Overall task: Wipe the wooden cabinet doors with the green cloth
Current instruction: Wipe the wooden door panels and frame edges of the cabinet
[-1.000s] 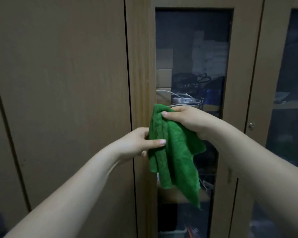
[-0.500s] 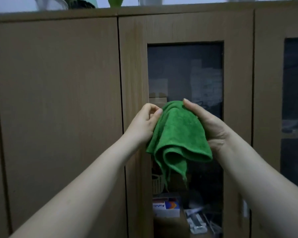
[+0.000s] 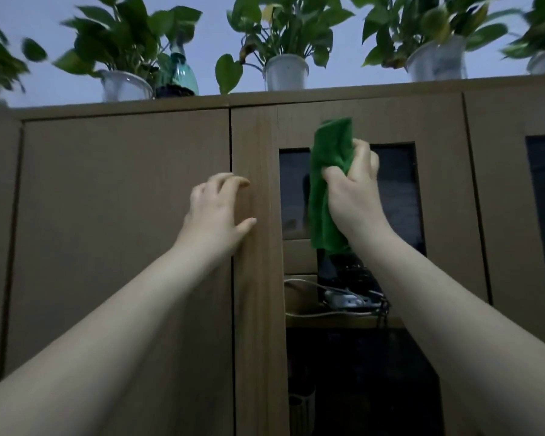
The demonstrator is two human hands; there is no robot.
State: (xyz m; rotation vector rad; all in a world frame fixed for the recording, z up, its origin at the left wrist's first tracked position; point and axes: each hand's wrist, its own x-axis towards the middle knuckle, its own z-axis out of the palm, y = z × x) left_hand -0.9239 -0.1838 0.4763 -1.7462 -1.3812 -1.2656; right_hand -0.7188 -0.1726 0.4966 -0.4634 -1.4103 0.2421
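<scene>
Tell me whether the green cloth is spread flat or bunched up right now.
Bunched up. The right hand grips the green cloth in a fist, its gathered folds sticking up above the fingers and hanging below, before the glass-paned door.

Potted plants (image 3: 285, 42) and a teal vase (image 3: 180, 73) are seen atop the cabinet; cables (image 3: 337, 297) are seen behind glass.

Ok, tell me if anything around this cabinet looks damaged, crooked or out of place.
Nothing stands out. The cabinet doors sit flush and closed, and the potted plants on top stand upright. The right hand grips the green cloth bunched at the glass door's upper frame; the left hand is empty.
</scene>
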